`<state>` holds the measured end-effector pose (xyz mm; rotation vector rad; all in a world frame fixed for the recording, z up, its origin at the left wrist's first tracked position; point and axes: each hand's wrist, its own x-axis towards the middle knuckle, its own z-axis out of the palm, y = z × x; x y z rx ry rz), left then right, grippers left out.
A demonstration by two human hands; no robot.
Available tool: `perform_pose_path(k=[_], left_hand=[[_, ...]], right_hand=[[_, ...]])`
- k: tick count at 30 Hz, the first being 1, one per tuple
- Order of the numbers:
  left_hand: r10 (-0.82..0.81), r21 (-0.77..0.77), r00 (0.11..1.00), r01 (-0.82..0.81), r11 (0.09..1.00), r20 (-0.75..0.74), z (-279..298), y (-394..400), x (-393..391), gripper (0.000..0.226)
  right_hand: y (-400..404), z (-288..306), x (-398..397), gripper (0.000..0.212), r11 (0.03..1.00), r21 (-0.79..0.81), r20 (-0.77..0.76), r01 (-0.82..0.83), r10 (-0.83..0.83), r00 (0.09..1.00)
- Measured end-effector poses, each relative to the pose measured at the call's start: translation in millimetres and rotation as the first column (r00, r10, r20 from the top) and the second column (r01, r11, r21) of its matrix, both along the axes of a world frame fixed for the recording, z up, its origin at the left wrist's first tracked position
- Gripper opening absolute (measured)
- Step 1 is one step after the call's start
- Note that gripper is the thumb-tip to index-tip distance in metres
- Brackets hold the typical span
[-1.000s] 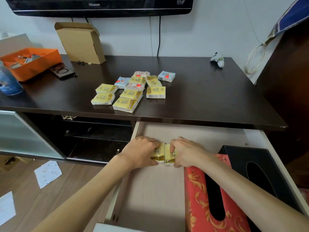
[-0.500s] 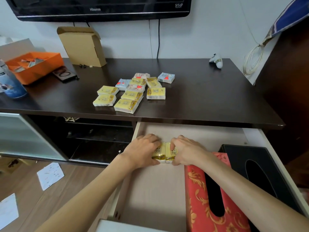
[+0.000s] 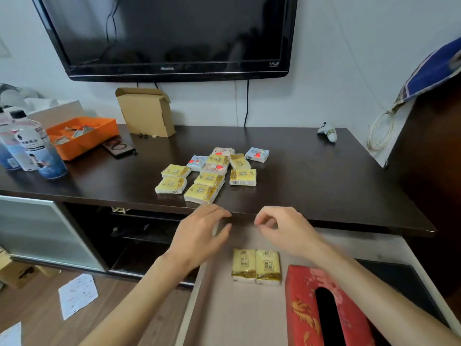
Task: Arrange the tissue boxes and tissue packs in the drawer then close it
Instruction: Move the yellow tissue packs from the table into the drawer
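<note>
Two yellow tissue packs (image 3: 256,267) lie side by side on the floor of the open drawer (image 3: 239,318), just left of a red patterned tissue box (image 3: 303,310). A black tissue box (image 3: 401,283) sits to the right of the red one, mostly hidden by my right arm. Several more tissue packs (image 3: 209,174), yellow and light blue, lie in a cluster on the dark tabletop (image 3: 311,181). My left hand (image 3: 199,236) and right hand (image 3: 287,231) hover above the drawer's back, near the table's front edge, both holding nothing with fingers loosely curled apart.
A wall-mounted TV (image 3: 169,36) hangs above. An orange tray (image 3: 82,136), bottles (image 3: 37,151), a cardboard box (image 3: 147,111) and a dark wallet (image 3: 119,148) stand at the table's left and back. A small white figure (image 3: 329,132) sits back right. Papers (image 3: 77,294) lie on the floor.
Both hands let go of the two yellow packs in the drawer and rose toward the tabletop. The camera view tilted up.
</note>
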<state>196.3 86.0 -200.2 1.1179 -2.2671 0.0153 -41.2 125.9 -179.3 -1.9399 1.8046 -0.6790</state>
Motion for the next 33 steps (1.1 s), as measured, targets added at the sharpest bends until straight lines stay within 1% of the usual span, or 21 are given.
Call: perform_pose_path(k=[1, 3, 5, 6, 8, 10, 12, 15, 19, 22, 24, 26, 28, 30, 33], left_hand=[[0.049, -0.028, 0.998, -0.05, 0.998, -0.029, 9, -9, 4, 0.027], [0.168, -0.019, 0.986, -0.168, 0.986, -0.015, 24, -30, 7, 0.036], [0.26, 0.063, 0.961, -0.267, 0.962, 0.096, 30, -47, 8, 0.047], [0.276, 0.107, 0.948, -0.294, 0.95, 0.158, 29, -52, 7, 0.049], [0.268, 0.154, 0.937, -0.305, 0.94, 0.223, 20, -55, 7, 0.045], [0.265, 0.117, 0.944, -0.292, 0.949, 0.198, 11, -52, 7, 0.039], [0.24, 0.082, 0.961, -0.253, 0.964, 0.139, 4, -48, 8, 0.03], [0.168, 0.069, 0.981, -0.175, 0.982, 0.098, 1, -44, 10, 0.024], [0.087, 0.166, 0.995, -0.093, 0.982, 0.043, 5, -44, 4, 0.031], [0.035, 0.264, 0.999, -0.035, 0.964, 0.006, 10, -49, -5, 0.031], [0.007, 0.342, 0.999, 0.006, 0.94, -0.039, 12, -52, -13, 0.023], [-0.006, 0.39, 0.998, 0.03, 0.92, -0.063, 16, -55, -23, 0.018], [-0.025, 0.425, 0.998, 0.044, 0.904, -0.052, 22, -60, -33, 0.019], [-0.073, 0.436, 0.997, 0.065, 0.898, 0.001, 29, -64, -42, 0.022], [-0.119, 0.43, 0.99, 0.077, 0.9, 0.071, 33, -72, -51, 0.017]], right_hand=[[-13, 8, 1, 0.014, 0.999, -0.05, 0.008, -0.012, 0.012, 1.0], [-42, 18, 7, 0.032, 0.993, -0.115, -0.022, -0.031, 0.028, 0.999], [-69, 23, 12, 0.054, 0.993, -0.114, -0.12, -0.031, 0.017, 0.993], [-80, 23, 14, 0.061, 0.995, -0.094, -0.168, -0.033, 0.017, 0.986], [-99, 19, 18, 0.066, 0.997, -0.052, -0.262, -0.055, 0.04, 0.964], [-112, 12, 18, 0.063, 0.998, -0.009, -0.325, -0.07, 0.063, 0.944], [-115, 4, 17, 0.063, 0.998, 0.024, -0.336, -0.063, 0.068, 0.939], [-108, -9, 12, 0.062, 0.997, -0.031, -0.367, -0.066, 0.05, 0.929], [-94, -13, -3, 0.042, 0.986, -0.158, -0.388, -0.055, -0.01, 0.921], [-82, -14, -21, 0.046, 0.98, -0.201, -0.387, -0.013, -0.067, 0.92], [-76, -15, -33, 0.051, 0.972, -0.232, -0.4, 0.034, -0.127, 0.908], [-70, -14, -45, 0.054, 0.959, -0.275, -0.427, 0.073, -0.19, 0.884], [-67, -10, -50, 0.057, 0.946, -0.308, -0.46, 0.098, -0.238, 0.855], [-65, -5, -50, 0.058, 0.944, -0.305, -0.483, 0.126, -0.268, 0.834], [-65, -1, -45, 0.043, 0.949, -0.261, -0.458, 0.178, -0.284, 0.843]])
